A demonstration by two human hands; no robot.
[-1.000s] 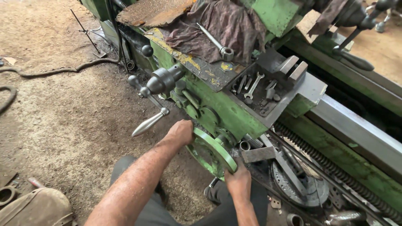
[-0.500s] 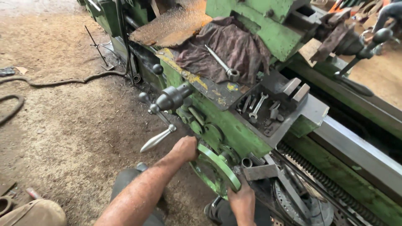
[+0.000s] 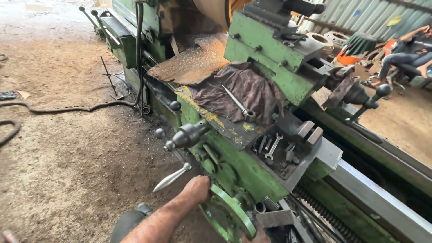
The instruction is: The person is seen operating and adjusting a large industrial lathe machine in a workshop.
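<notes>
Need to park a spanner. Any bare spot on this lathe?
Bare: the grey slide right of the two blocks, and the bed way below it. Crowded: spanner tray, cloth with a wrench, chip-covered plate.

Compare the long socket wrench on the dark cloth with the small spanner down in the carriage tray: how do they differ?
The socket wrench is long, a slim bar ending in a round socket head; the spanner is short and flat with an open jaw. The socket wrench lies alone on the dark cloth; the spanner sits among other small tools in the tray. Both are bare grey metal, untouched, and lie flat.
</notes>
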